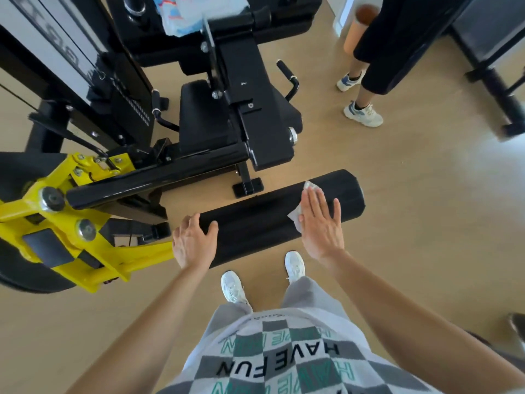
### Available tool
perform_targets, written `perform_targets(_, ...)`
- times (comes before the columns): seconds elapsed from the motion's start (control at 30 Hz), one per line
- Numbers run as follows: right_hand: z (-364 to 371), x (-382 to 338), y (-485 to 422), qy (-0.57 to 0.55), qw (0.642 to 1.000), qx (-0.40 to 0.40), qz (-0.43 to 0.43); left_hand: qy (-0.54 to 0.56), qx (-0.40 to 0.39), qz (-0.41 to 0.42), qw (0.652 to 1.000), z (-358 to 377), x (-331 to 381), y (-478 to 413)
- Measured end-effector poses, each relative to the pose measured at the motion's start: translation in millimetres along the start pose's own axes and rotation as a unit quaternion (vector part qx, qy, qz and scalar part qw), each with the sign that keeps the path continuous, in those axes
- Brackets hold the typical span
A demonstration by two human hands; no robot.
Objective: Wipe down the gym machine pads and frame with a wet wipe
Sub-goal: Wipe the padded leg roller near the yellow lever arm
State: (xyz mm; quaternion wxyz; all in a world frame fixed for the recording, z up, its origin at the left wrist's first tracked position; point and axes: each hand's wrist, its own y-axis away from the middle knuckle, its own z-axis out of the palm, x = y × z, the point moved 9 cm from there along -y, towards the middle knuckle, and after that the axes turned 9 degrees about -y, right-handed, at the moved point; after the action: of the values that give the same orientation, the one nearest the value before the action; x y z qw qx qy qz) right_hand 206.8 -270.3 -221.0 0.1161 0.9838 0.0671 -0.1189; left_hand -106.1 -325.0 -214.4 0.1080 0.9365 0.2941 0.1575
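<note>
Two bare hands rest on the long black cylindrical roller pad [255,223] of the gym machine, which lies across the view just in front of the person's white shoes. The right hand [319,226] lies flat, fingers straight and slightly spread, pressing a crumpled white wet wipe [296,218] against the top of the pad towards its right end; the wipe shows beyond the fingertips and beside the thumb. The left hand [193,243] grips the pad's left end, thumb on top and fingers curled over the far side. Left of it stands the bright yellow metal lever bracket [28,217], joined to the glossy black steel frame [170,172]. Further back are the black padded seat [204,115] and a blurred blue-and-white packet [181,12]. A second person [377,52] stands on the pale wooden floor [426,194].
</note>
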Motion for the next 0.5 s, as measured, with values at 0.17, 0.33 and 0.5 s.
perform_targets(0.17, -18.3, 77.8, -14.3, -0.028, 0.997, 0.012, 0.074, -0.034, -0.011, -0.056, 0.998, 4.2, 6.1, -5.3)
perform_targets(0.33, -23.4, 104.2, -30.1, -0.056, 0.994, 0.002, 0.089, -0.030, -0.002, -0.094, 0.995, 8.3, 4.7, 1.3)
perform_targets(0.5, -23.8, 96.3, -31.7, -0.035, 0.999, 0.009, 0.030, 0.000, 0.013, -0.080, 0.997, 5.3, 0.1, 9.6)
